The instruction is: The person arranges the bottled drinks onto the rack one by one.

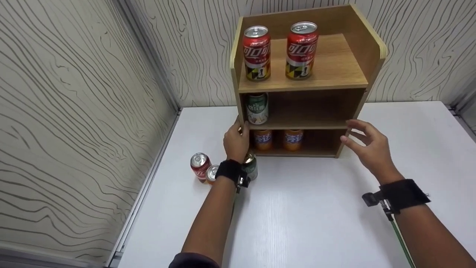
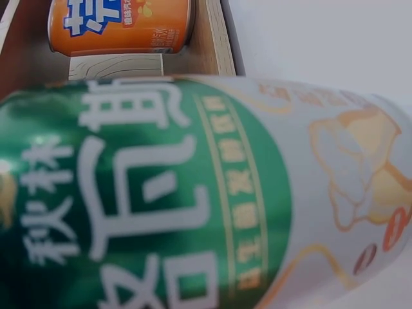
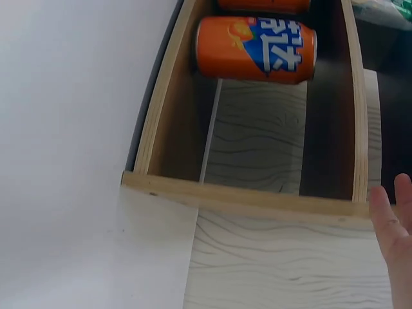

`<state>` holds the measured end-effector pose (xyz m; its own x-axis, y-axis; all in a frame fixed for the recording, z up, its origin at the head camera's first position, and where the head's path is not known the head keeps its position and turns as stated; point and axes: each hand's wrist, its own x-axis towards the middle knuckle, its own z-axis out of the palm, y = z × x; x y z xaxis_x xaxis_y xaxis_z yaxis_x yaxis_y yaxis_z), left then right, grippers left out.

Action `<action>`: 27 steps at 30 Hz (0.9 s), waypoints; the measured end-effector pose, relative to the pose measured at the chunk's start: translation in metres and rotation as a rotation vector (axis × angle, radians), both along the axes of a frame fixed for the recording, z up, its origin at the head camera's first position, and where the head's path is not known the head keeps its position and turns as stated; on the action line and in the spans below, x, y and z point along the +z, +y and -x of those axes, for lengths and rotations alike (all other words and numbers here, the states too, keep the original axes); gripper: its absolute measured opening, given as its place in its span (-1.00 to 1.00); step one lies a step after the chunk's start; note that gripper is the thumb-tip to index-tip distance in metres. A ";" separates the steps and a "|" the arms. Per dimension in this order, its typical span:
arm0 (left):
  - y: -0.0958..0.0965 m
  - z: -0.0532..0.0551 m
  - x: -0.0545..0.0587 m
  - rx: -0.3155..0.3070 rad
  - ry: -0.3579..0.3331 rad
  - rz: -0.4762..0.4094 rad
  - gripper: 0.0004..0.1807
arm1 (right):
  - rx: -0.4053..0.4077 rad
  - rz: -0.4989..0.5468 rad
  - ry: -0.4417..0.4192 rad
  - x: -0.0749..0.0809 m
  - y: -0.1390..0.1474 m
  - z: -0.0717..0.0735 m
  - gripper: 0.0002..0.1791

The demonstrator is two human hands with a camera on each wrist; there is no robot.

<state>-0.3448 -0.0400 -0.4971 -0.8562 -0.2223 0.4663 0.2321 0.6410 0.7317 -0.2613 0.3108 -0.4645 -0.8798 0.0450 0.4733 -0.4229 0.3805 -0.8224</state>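
Note:
My left hand point(image 1: 237, 142) grips the left side panel of a small wooden shelf point(image 1: 301, 126), thumb at its front edge and fingers outside. My right hand point(image 1: 369, 146) is at the right side panel, thumb and fingers spread, fingertips right at the front edge. Two red cola cans point(image 1: 257, 56) stand on top. A green-and-white can point(image 1: 257, 108) is at the left of the middle level, and two orange soda cans point(image 1: 293, 140) are on the bottom. Close below my left wrist stands another green-and-white can point(image 2: 148, 193), partly hidden in the head view.
On the white table point(image 1: 297, 216), left of my left wrist, stand a red can point(image 1: 200, 165) and an orange can point(image 1: 212, 173), the latter partly behind the wrist. A wood-grain patterned wall point(image 1: 208, 56) rises behind the shelf, another panel point(image 1: 74, 130) at the left.

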 end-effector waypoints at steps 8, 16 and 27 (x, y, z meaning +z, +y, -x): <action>-0.001 0.002 0.001 -0.001 -0.012 0.009 -0.56 | -0.098 0.105 0.018 -0.010 0.019 0.007 -0.42; -0.001 0.001 0.001 0.005 -0.023 -0.002 -0.58 | -0.180 0.148 -0.095 -0.038 0.027 0.021 -0.43; 0.002 0.001 0.001 0.012 -0.027 -0.010 -0.62 | -0.163 0.096 -0.242 -0.075 0.026 0.033 -0.34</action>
